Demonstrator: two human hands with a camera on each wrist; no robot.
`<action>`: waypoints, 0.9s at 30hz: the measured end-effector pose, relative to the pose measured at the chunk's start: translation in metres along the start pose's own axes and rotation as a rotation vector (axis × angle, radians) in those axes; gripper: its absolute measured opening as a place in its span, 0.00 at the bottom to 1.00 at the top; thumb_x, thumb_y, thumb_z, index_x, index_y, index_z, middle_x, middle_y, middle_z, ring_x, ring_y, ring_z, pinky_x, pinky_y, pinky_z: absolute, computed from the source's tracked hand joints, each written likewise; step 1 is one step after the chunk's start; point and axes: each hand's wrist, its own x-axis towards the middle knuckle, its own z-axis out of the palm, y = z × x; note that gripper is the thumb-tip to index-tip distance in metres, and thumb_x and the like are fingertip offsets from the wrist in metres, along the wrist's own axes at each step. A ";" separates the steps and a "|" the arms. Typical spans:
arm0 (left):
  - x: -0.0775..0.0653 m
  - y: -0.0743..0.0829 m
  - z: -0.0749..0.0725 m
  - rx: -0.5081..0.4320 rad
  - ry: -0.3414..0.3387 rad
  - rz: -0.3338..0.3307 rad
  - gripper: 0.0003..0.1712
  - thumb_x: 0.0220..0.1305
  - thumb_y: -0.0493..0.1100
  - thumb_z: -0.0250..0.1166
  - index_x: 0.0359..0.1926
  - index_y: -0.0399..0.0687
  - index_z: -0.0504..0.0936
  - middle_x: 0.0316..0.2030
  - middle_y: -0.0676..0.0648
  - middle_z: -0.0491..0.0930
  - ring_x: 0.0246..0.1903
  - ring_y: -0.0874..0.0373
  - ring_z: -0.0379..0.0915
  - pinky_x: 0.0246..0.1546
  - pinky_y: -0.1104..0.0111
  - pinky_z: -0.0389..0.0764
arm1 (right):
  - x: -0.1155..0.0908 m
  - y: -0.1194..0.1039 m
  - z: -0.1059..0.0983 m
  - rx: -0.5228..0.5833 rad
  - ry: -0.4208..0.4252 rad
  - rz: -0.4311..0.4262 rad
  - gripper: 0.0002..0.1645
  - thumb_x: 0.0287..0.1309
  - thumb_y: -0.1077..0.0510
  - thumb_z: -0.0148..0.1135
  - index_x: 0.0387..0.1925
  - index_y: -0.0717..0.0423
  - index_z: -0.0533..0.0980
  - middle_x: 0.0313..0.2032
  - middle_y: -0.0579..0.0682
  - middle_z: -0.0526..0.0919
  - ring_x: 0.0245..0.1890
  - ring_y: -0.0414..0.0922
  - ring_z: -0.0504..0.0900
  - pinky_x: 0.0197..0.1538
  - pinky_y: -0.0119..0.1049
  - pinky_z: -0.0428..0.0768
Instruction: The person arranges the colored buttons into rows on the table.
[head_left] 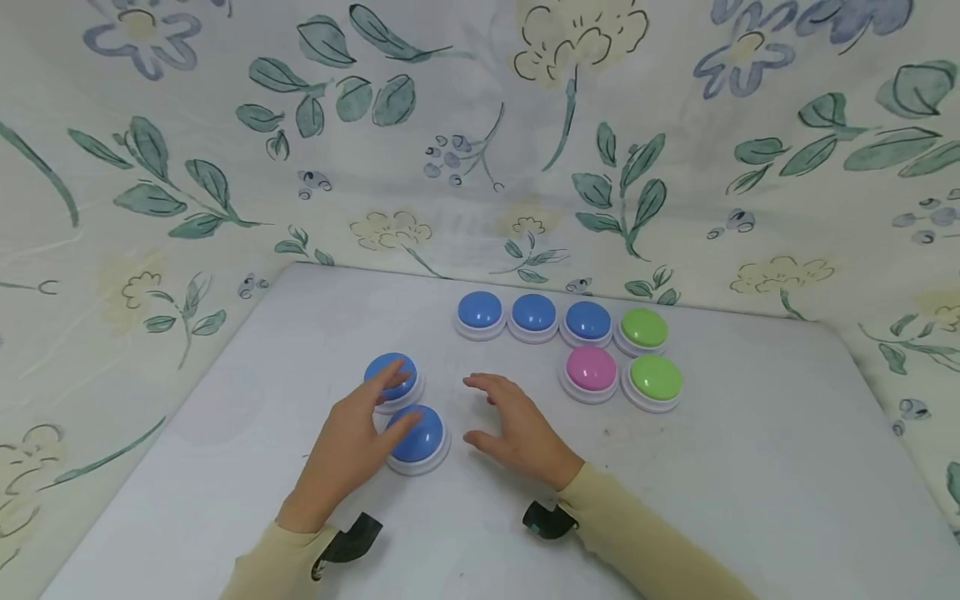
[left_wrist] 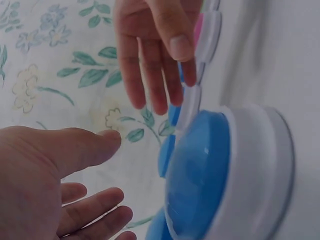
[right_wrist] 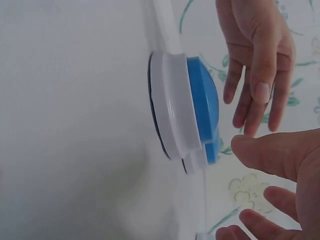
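Observation:
Two blue push buttons with white round bases stand on the left part of the table, a front one [head_left: 416,435] and one just behind it [head_left: 384,368]. Over them hovers my left hand [head_left: 348,446], thumb and fingers spread and holding nothing. In the left wrist view, a gap shows between that hand and the front blue button [left_wrist: 197,175]. My right hand [head_left: 521,433] is held to the right of this pair, its fingers relaxed and nothing in them. The right wrist view shows the blue button [right_wrist: 202,100] beyond its thumb, apart from it.
Three blue buttons [head_left: 480,310] and a green button [head_left: 643,328] form a row at the back of the white table [head_left: 712,500]. In front of its right end sit a pink button [head_left: 591,368] and another green button [head_left: 656,378]. Flower-patterned cloth [head_left: 465,158] hangs behind.

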 end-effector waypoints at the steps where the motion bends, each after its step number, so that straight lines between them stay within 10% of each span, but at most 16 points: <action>1: -0.003 -0.002 -0.001 0.003 0.000 0.001 0.40 0.64 0.42 0.71 0.72 0.36 0.64 0.62 0.40 0.77 0.63 0.42 0.72 0.62 0.44 0.73 | 0.001 -0.001 0.002 -0.003 -0.008 0.005 0.41 0.58 0.62 0.72 0.70 0.56 0.66 0.69 0.54 0.68 0.62 0.54 0.75 0.65 0.47 0.75; 27: -0.038 -0.034 0.006 0.106 -0.071 0.021 0.44 0.56 0.49 0.76 0.70 0.40 0.69 0.58 0.42 0.80 0.57 0.45 0.77 0.52 0.51 0.82 | 0.011 -0.012 0.038 -0.056 -0.140 -0.019 0.44 0.57 0.55 0.73 0.72 0.56 0.63 0.69 0.53 0.68 0.69 0.47 0.68 0.71 0.40 0.67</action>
